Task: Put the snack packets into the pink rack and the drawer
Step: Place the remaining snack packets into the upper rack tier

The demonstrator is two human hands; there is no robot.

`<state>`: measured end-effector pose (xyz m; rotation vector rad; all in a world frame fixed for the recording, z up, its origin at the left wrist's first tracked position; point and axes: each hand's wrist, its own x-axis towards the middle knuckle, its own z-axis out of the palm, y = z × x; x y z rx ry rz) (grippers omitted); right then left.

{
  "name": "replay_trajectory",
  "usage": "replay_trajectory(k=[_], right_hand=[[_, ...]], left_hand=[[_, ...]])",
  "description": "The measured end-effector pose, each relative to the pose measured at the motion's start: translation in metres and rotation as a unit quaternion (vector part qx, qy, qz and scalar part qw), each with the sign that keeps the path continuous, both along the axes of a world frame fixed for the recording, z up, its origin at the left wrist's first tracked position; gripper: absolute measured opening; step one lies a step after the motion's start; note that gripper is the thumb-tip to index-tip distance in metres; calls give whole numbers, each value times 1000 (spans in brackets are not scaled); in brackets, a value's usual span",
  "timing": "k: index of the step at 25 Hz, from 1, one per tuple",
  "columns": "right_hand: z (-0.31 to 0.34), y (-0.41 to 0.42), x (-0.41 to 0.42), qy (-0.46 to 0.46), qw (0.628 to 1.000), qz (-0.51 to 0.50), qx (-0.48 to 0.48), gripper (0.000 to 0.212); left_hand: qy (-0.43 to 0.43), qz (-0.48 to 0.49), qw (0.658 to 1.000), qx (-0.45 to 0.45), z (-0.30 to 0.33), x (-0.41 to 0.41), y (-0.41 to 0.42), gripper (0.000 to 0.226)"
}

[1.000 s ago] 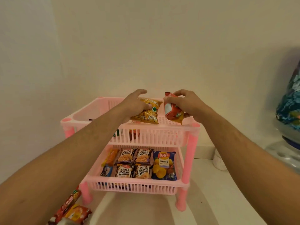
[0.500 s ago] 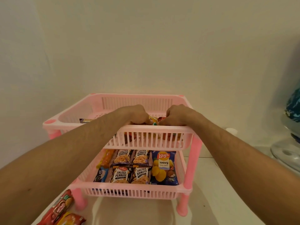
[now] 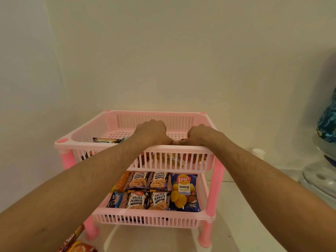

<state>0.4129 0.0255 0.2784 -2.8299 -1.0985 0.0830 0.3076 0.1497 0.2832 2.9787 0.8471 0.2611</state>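
Observation:
The pink rack (image 3: 174, 149) has two tiers and stands against the wall. Both my hands reach into its top tier, just behind the front rim. My left hand (image 3: 152, 131) is curled down on a yellow snack packet (image 3: 169, 158), which shows through the front slats. My right hand (image 3: 201, 135) is curled on a red snack packet (image 3: 192, 157) beside it. The rim hides my fingertips. A dark packet (image 3: 107, 140) lies at the top tier's left. The lower tier holds several salted peanuts packets (image 3: 138, 180), a blue Lay's packet (image 3: 184, 191) and an orange packet (image 3: 121, 180).
Loose red and orange packets (image 3: 78, 242) lie on the white surface at the bottom left, by the rack's front left leg. A small white cup (image 3: 258, 152) and a large white and blue object (image 3: 325, 160) stand to the right. No drawer is in view.
Both hands have come down from above the rack into the top tier with the yellow and red packets. Over the last half second they barely moved.

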Motion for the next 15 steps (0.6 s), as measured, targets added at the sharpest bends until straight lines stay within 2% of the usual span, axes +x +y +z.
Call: replay_trajectory(k=[4, 6, 10, 12, 15], right_hand=[[2, -5, -4, -52, 999, 4, -2, 59], [6, -9, -7, -79, 996, 10, 41, 61], [21, -19, -26, -64, 971, 29, 228, 47], [18, -22, -43, -80, 956, 57, 275, 44], [2, -27, -78, -77, 933, 115, 331, 41]], left_hand=[[-2, 10, 999, -36, 3, -10, 3, 36], [-38, -5, 996, -76, 7, -20, 6, 31], [-238, -50, 965, -100, 11, -57, 4, 21], [-326, -64, 941, -67, 3, -84, -1, 16], [-395, -80, 915, -14, -19, -126, -8, 11]])
